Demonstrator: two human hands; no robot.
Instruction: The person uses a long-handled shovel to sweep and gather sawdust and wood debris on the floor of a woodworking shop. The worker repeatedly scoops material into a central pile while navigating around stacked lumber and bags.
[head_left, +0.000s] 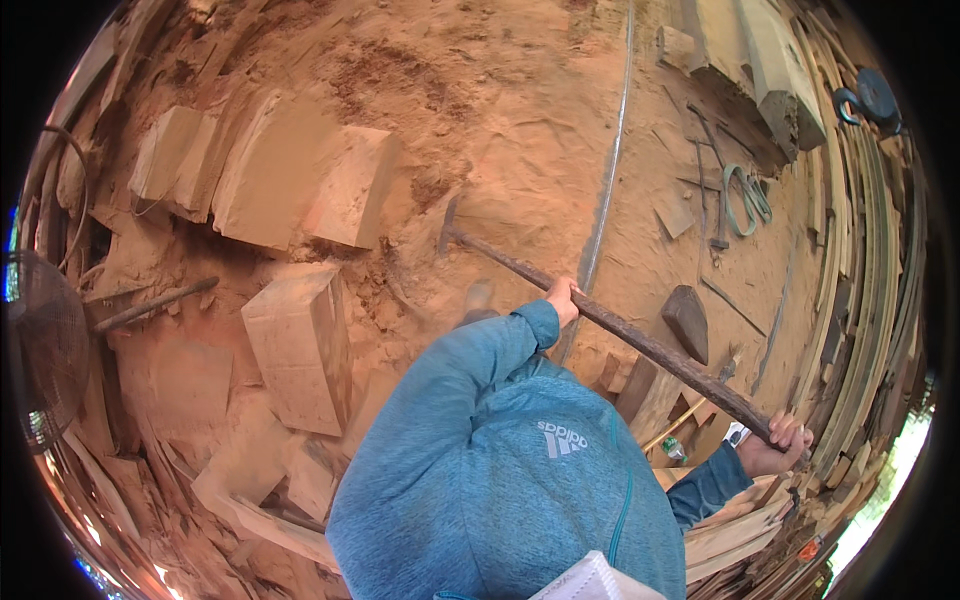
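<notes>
A long-handled hoe (640,345) slants across the view in front of me, with a dark wooden handle. Its narrow head, seen nearly edge-on, rests at the sawdust-covered ground (510,130) on the far left end of the handle. My left hand (563,301) is closed round the handle's middle. Near the other end, at my right side, my right hand (788,445) grips the handle too. Blue sleeves cover both arms. A thin metal rail (606,180) runs along the ground, passing just beyond my left hand.
Large sawn wood blocks (295,345) lie to the left, beside a fan (45,345). Heavy beams (785,75) stand far right, near a green strap (745,200) and metal rods. Long boards (885,270) line the right edge, with a dark hook block (873,100) hanging there. A dark wedge-shaped piece (686,322) lies beyond the handle.
</notes>
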